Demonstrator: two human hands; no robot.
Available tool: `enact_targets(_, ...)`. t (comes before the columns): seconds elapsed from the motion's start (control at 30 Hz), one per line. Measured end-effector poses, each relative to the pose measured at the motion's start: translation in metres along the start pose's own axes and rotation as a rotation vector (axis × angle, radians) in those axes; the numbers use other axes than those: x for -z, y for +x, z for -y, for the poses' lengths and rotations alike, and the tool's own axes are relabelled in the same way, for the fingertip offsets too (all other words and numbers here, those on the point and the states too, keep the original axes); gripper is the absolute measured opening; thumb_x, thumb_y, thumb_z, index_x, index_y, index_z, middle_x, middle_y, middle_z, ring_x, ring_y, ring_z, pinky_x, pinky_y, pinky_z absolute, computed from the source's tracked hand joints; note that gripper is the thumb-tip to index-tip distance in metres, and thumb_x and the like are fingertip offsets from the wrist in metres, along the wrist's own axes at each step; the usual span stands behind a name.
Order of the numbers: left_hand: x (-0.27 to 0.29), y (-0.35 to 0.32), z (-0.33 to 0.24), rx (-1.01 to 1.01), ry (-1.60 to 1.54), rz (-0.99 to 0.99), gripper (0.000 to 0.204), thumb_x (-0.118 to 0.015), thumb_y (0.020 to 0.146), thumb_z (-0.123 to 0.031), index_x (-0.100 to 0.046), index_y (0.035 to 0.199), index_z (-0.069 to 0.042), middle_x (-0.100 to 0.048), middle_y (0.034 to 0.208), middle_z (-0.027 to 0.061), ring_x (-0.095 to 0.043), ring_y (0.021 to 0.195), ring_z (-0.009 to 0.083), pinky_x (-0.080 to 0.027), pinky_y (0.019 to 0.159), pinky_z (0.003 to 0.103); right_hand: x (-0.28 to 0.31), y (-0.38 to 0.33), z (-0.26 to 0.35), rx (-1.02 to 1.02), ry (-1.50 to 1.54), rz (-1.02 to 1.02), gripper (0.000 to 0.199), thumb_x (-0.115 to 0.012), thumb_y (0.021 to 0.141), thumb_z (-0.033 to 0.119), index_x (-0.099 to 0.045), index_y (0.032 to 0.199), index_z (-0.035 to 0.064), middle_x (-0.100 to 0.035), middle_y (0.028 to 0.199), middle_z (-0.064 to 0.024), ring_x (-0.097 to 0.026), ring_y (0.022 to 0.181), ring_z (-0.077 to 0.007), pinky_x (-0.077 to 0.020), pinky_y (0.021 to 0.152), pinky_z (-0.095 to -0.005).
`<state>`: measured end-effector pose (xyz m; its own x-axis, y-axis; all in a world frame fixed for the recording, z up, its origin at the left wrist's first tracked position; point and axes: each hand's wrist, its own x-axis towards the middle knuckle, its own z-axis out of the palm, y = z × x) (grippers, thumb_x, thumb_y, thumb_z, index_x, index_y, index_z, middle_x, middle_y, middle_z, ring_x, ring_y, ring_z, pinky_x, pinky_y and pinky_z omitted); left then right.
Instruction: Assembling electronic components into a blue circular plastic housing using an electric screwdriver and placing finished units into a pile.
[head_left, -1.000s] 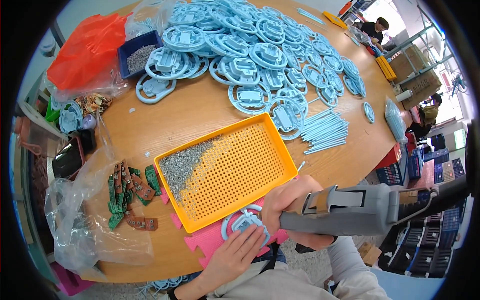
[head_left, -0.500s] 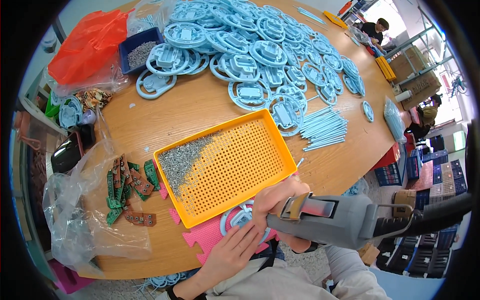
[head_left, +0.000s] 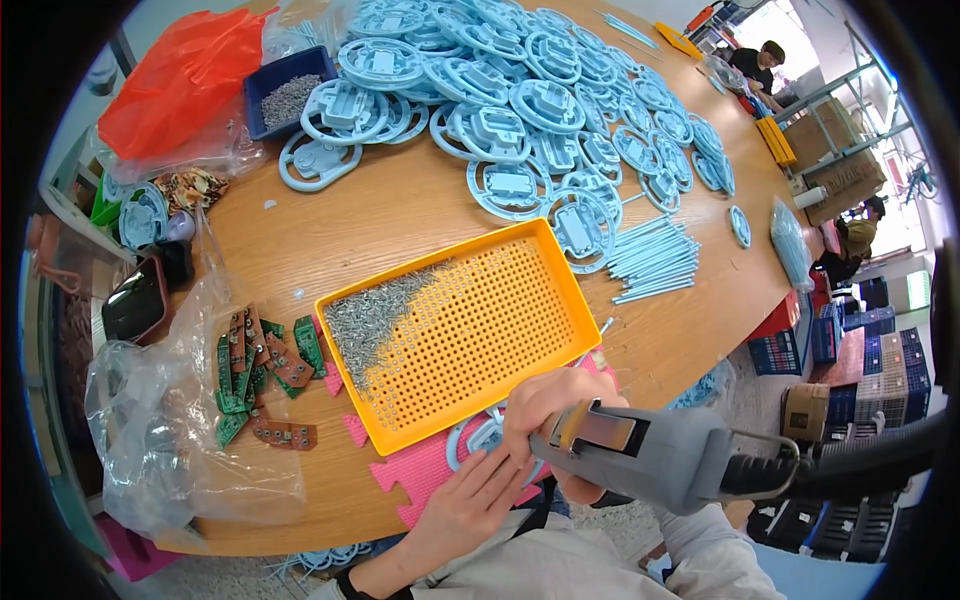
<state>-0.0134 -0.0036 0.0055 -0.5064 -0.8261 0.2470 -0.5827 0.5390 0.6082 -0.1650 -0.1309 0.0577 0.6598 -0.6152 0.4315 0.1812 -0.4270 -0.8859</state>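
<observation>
One blue wheel [head_left: 484, 434] lies on the pink mat [head_left: 408, 482], part-hidden – left hand [head_left: 472, 503] flat over it, any pinch unseen. At three o'clock, the right hand [head_left: 550, 405] grips the grey tool [head_left: 665, 452], whose back end has swung closer to the wearer; work on this wheel seems unfinished. Tray [head_left: 500, 340] at twelve – boards [head_left: 290, 371] nearer ten.

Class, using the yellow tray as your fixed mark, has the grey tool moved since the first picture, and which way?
Yes: against the yellow tray, the grey tool in the right hand has shifted left and down the picture.
</observation>
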Motion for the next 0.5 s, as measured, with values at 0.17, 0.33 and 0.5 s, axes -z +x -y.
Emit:
enact_targets(0.17, -0.006, -0.002, 0.001, 0.007, 0.078, -0.029, 0.044, -0.050, 0.080, -0.013, -0.055, 0.123, -0.004, -0.051, 0.130, 0.0091, -0.045, 0.124, 0.0212, -0.035, 0.103, 0.037, 0.018, 0.026, 0.025, -0.540, 0.191, 0.200, 0.072, -0.070, 0.070, 0.058, -0.049, 0.104, -0.0021, -0.060, 0.072, -0.0108, -0.059, 0.062, -0.0191, -0.0476, 0.058, -0.0295)
enact_targets(0.33, -0.004, 0.004, -0.001, -0.025, 0.085, -0.041, 0.046, -0.049, 0.081, -0.012, -0.051, 0.126, -0.002, -0.048, 0.133, 0.0098, -0.042, 0.127, 0.0214, -0.034, 0.104, 0.037, 0.011, 0.028, 0.016, 0.142, 0.160, -0.041, 0.074, -0.058, 0.075, 0.068, -0.050, 0.097, -0.0022, -0.056, 0.057, -0.0103, -0.055, 0.050, -0.0181, -0.0444, 0.046, -0.0284)
enact_targets(0.5, 0.000, -0.002, 0.006, 0.003, 0.105, -0.065, 0.041, -0.058, 0.079, -0.013, -0.056, 0.118, -0.002, -0.053, 0.127, 0.0098, -0.049, 0.120, 0.0222, -0.040, 0.098, 0.037, -0.001, 0.081, 0.007, -0.129, 0.213, -0.343, 0.077, -0.052, 0.073, 0.074, -0.045, 0.099, 0.0027, -0.051, 0.054, -0.0077, -0.047, 0.041, -0.0151, -0.0395, 0.039, -0.0267)
